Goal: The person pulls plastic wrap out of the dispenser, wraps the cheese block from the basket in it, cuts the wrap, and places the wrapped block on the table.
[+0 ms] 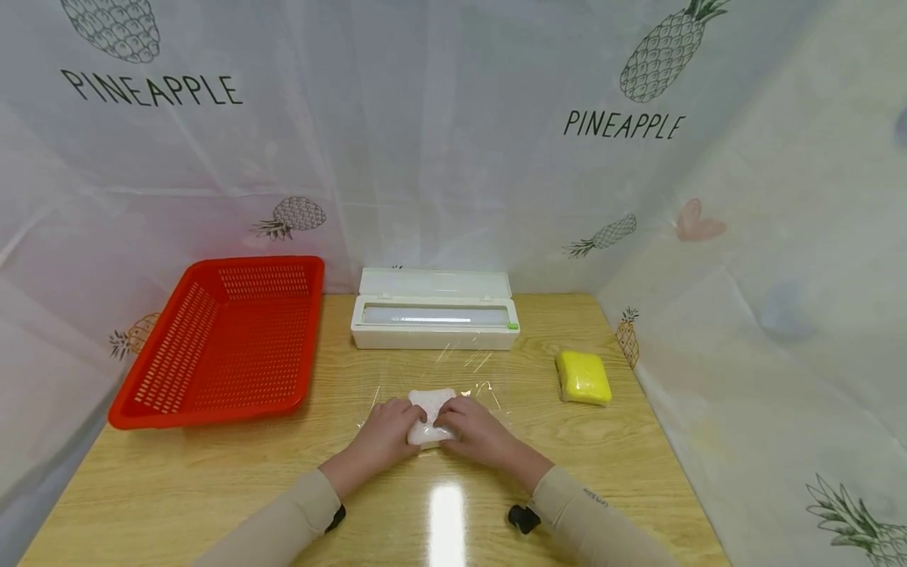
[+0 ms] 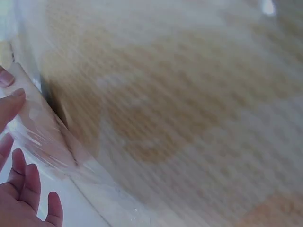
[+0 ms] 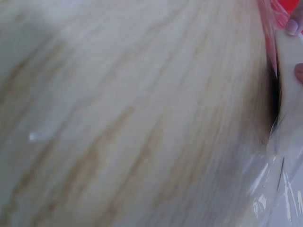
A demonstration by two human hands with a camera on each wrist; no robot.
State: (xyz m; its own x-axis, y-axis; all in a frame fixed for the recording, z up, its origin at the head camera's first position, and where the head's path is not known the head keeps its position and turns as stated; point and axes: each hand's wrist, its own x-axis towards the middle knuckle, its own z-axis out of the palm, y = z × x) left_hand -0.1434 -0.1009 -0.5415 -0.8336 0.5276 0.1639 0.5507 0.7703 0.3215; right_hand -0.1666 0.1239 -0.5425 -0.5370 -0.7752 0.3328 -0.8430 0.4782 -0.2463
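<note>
A white block, soft-edged and covered with clear plastic wrap, lies on the wooden table in the head view. My left hand grips its left side, with the fingertips over the top face. From the other side my right hand holds it, index finger on top and thumb at the near edge. Creased film runs along the pale block in the left wrist view. The right wrist view catches only the block's edge and some fingertips.
Behind the hands stands a white wrap dispenser, lid up, its roll visible. A red plastic basket stands at the left. To the right lies a yellow block in clear film. A pineapple-printed curtain borders the table.
</note>
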